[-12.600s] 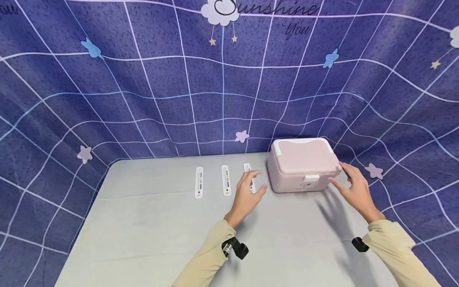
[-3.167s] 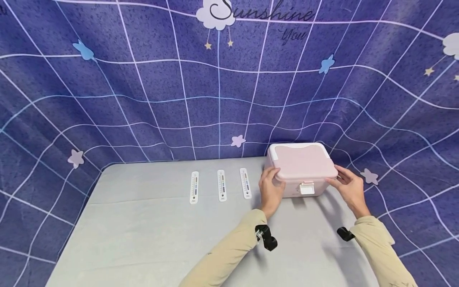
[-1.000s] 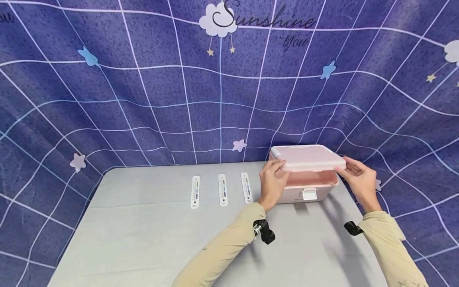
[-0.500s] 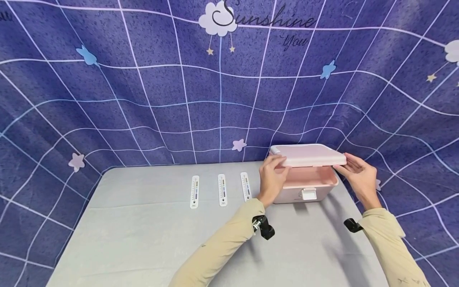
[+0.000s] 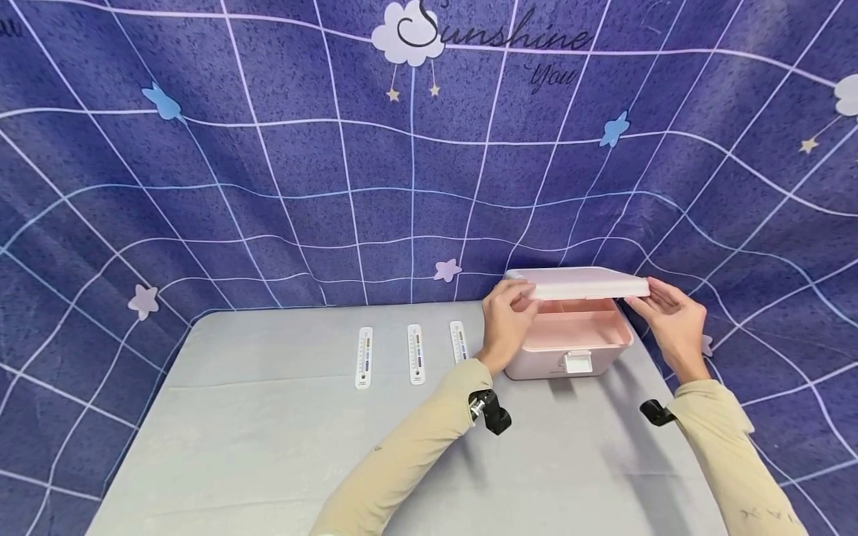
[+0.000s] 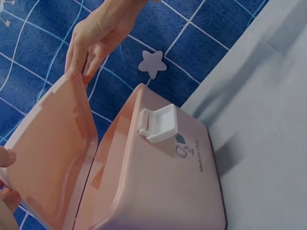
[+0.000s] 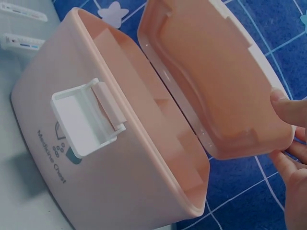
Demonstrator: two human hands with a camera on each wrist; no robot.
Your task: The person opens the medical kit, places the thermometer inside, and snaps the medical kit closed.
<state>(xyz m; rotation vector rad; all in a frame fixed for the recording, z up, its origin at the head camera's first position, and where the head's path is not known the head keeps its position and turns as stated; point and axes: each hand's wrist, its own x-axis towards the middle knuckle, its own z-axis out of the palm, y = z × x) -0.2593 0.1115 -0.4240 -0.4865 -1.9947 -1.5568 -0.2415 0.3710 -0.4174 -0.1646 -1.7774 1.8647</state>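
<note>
I have the pink chest [image 5: 536, 362] on the counter [image 5: 281, 432], with its lid [image 5: 579, 283] tilted partway up from the front and its back edge along the hinge side. The white latch [image 5: 578, 362] on the chest's front is undone, its flap standing outward. Inside the chest I can make out inner partitions [image 7: 160, 108].

To raise the lid well, I would lift both front corners evenly so it doesn't twist at the hinge, and ease it back gently, so the chest does not slide or tip.

My left hand [image 5: 504, 324] is at the lid's left front corner and my right hand [image 5: 677, 331] at its right. On each, the fingers [image 5: 518, 286] are drawn narrow, pinching the lid's rim, thumb below and the others above or outside.

Left of the chest lie three white thermometer strips [image 5: 416, 355], the nearest partly hidden by the left arm. Behind the chest hangs a blue grid-patterned curtain [image 5: 302, 171].
</note>
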